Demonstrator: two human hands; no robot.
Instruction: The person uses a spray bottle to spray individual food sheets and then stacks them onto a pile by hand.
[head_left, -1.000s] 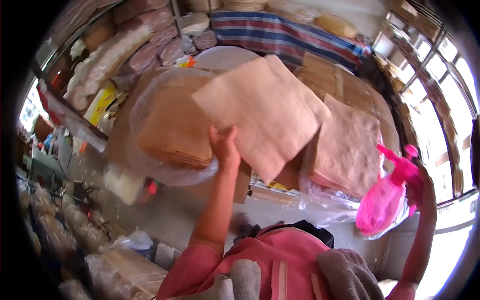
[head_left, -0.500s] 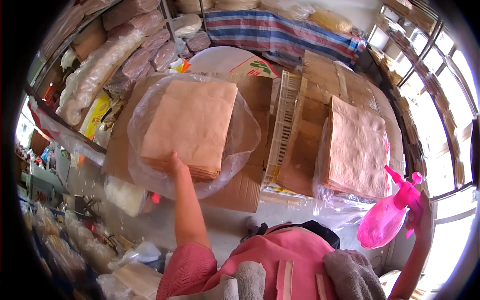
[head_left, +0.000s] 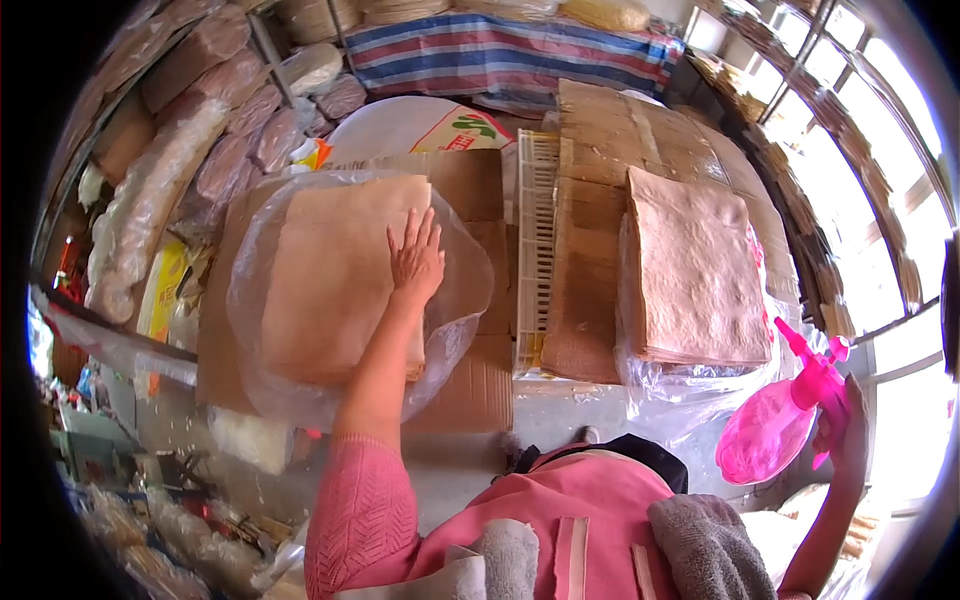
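Observation:
My left hand [head_left: 416, 258] lies with spread fingers on the right side of a stack of thin, tan rectangular sheets [head_left: 335, 275]. Under that stack spreads a round clear plastic bag [head_left: 468, 250], resting on brown cardboard. Off to the right, my right hand [head_left: 838, 425] is wrapped around the grip of a pink spray bottle [head_left: 765, 437], held out beside the table with its nozzle toward the other stack. That second stack of wrinkled tan sheets [head_left: 698, 268] sits on clear plastic at the right.
A white plastic crate [head_left: 535, 240] shows between flattened cardboard pieces [head_left: 598, 270]. Plastic-wrapped bundles [head_left: 240, 140] fill shelves at the left. A striped tarp [head_left: 510, 60] hangs at the back. Racks of sheets [head_left: 790, 190] stand along the bright windows.
My left hand has moved from the left stack's near edge up onto its right side, fingers now spread flat. The right hand keeps hold of the spray bottle. The whole view has shifted slightly.

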